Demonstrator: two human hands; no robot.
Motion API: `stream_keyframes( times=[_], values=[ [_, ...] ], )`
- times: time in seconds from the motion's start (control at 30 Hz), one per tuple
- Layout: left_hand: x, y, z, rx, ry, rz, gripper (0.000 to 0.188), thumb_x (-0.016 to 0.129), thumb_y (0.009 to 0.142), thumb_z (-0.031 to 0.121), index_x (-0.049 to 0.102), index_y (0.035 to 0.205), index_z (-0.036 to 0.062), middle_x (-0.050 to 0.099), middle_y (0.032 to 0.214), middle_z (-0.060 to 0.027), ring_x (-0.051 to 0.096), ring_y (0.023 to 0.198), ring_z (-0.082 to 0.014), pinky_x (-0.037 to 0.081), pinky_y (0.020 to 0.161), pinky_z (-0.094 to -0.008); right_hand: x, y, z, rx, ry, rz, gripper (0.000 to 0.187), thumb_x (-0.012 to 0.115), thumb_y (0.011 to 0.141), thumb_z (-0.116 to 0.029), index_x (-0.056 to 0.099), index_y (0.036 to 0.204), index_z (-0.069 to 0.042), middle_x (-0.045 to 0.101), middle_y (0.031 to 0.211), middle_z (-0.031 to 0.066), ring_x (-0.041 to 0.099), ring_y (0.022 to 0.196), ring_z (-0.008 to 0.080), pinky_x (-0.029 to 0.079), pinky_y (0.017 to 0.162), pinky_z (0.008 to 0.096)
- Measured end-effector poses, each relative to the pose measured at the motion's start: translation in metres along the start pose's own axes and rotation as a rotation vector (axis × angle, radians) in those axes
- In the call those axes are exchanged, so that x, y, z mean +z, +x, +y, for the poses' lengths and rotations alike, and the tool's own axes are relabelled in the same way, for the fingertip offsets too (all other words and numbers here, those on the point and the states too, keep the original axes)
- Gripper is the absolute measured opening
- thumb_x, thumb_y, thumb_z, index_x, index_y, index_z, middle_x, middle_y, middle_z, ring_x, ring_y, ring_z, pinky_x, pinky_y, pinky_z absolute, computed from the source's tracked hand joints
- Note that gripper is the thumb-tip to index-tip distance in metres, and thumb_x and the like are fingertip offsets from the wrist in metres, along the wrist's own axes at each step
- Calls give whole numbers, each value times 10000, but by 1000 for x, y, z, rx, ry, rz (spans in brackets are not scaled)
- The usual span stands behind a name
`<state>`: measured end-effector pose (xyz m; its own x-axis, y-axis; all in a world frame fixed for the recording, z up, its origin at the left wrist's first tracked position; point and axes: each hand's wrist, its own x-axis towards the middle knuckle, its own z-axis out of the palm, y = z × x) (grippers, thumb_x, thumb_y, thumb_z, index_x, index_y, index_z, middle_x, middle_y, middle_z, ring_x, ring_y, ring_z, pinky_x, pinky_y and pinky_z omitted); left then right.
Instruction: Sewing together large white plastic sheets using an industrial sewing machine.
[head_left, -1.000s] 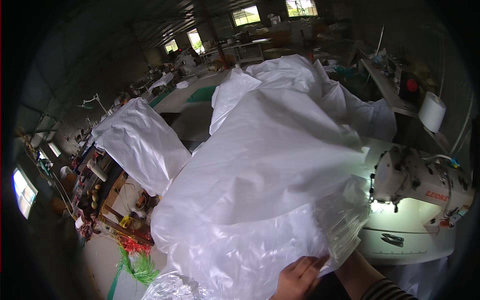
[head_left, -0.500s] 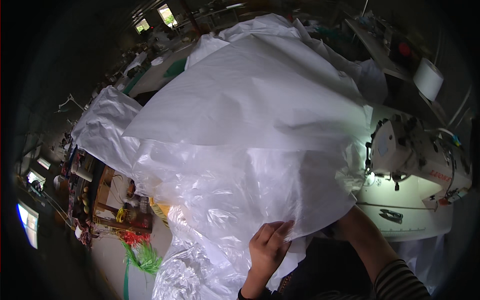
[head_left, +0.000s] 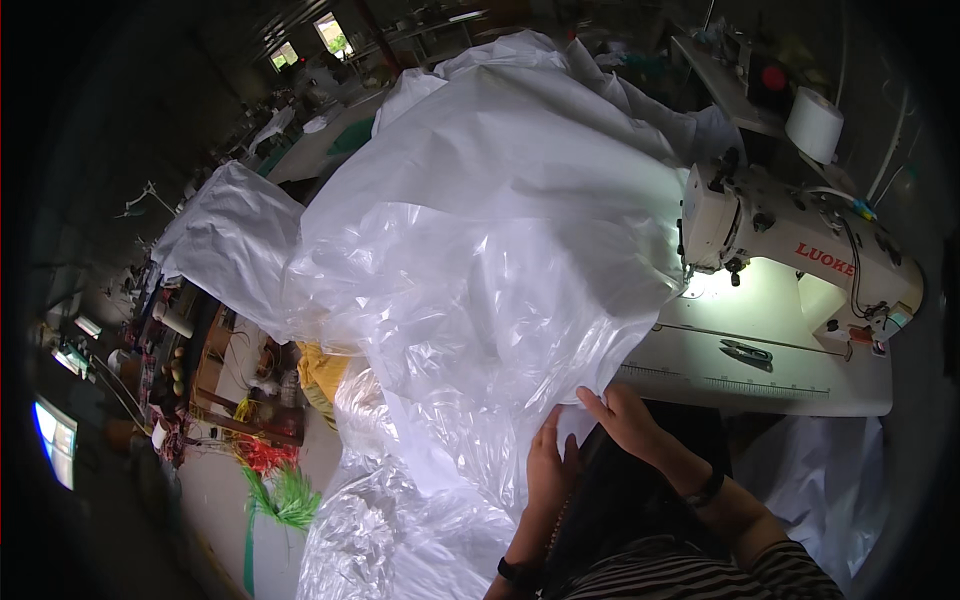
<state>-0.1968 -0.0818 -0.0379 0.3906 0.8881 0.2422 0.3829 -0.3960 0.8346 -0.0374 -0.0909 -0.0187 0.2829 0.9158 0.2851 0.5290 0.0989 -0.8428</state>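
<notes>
Both hands, left (head_left: 549,468) and right (head_left: 627,421), pinching white plastic sheet (head_left: 480,260) edge, bulk beyond.

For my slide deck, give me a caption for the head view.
Both hands, left hand and right hand, grip a large translucent plastic sheet beside a white sewing machine.

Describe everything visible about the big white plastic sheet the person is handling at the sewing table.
The white plastic sheet is a large, thin, billowing mass, opaque white on top and clear, glossy and crinkled lower down. It drapes over the left part of the sewing table, reaches the white sewing machine, and spills down toward the floor. The left hand and right hand both grip its lower edge, close together, near the table's front edge.
</notes>
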Motion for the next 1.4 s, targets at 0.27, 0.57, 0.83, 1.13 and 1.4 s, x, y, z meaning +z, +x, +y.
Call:
stream_keyframes(
  times=[0.27, 0.57, 0.83, 1.13, 1.4],
  values=[
    [-51, 88, -132, -56, 147, 607, 347, 470, 967, 65, 535, 1274, -81, 600, 1219, -294, 560, 1153, -420, 405, 1041, -433, -36, -83, -29, 82, 152, -387, 439, 486, 1036, -337, 628, 901, 56, 618, 752, 250, 625, 706, 396, 469, 661, 459],
    [-429, 170, -235, -134, 1175, 350, 327, 550, 914, 90, 574, 1201, -64, 596, 1204, -281, 547, 1131, -440, 385, 1060, -459, -45, -180, -38, 1006, 458, -792, 584, 564, 981, -434, 531, 1340, 25, 637, 1247, 173, 569, 1212, 284, 408, 1073, 355],
    [-319, 64, -212, -19, 1145, 157, 316, 682, 788, 94, 613, 1063, -45, 586, 1163, -271, 516, 1106, -472, 391, 1057, -492, -17, -165, 3, 685, 533, -754, 613, 646, 939, -422, 516, 1336, 26, 606, 1283, 183, 591, 1160, 262, 457, 1004, 358],
    [-130, -100, -106, -824, -1385, -678, 209, 631, 918, 122, 628, 1117, 58, 668, 915, -68, 671, 828, -226, 558, 718, -335, -34, -153, 40, 735, 729, -256, 434, 632, 976, -220, 525, 1310, 35, 608, 1250, 114, 593, 1108, 190, 466, 1003, 339],
    [-132, -103, -18, -589, 175, -1441, 257, 700, 906, 216, 693, 1031, -8, 716, 940, -113, 694, 815, -233, 581, 711, -339, -57, -176, 43, 701, 857, -126, 344, 603, 995, -199, 537, 1232, 40, 631, 1118, 89, 601, 1017, 143, 506, 890, 301]
  ],
)
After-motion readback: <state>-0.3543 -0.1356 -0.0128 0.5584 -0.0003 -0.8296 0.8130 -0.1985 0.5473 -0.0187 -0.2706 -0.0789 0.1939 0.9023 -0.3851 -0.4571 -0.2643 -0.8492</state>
